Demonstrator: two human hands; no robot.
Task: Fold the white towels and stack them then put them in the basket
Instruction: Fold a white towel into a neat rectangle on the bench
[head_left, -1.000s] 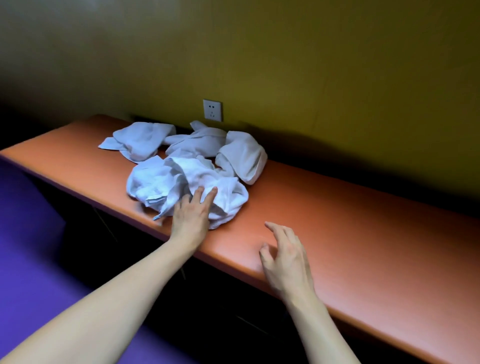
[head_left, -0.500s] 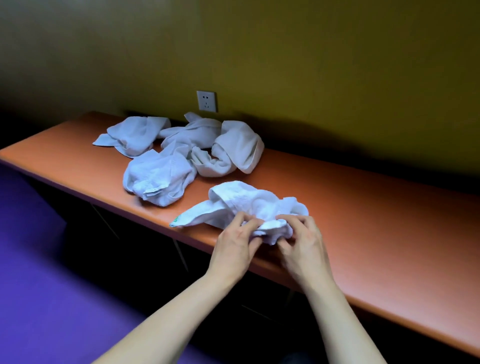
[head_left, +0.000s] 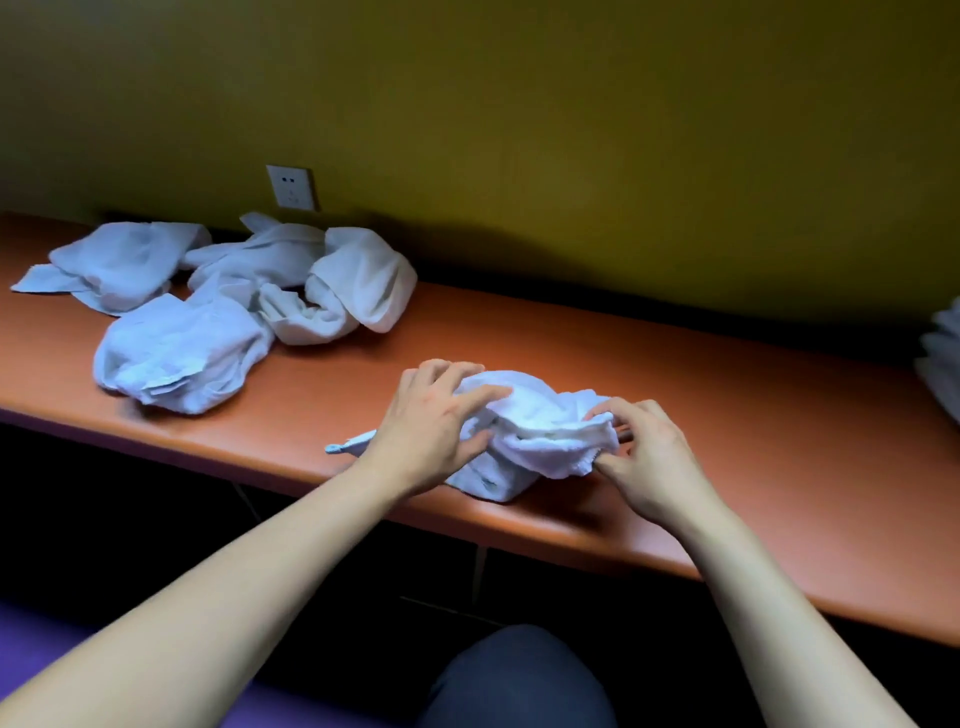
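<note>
One crumpled white towel now lies by the front edge of the orange counter, pulled well apart from the heap of unfolded towels it was part of a second ago, so folding is only beginning. Compared with half a second ago, the left hand spreads relaxed fingers over the towel's top, while the right hand pinches its hem; no basket shows
</note>
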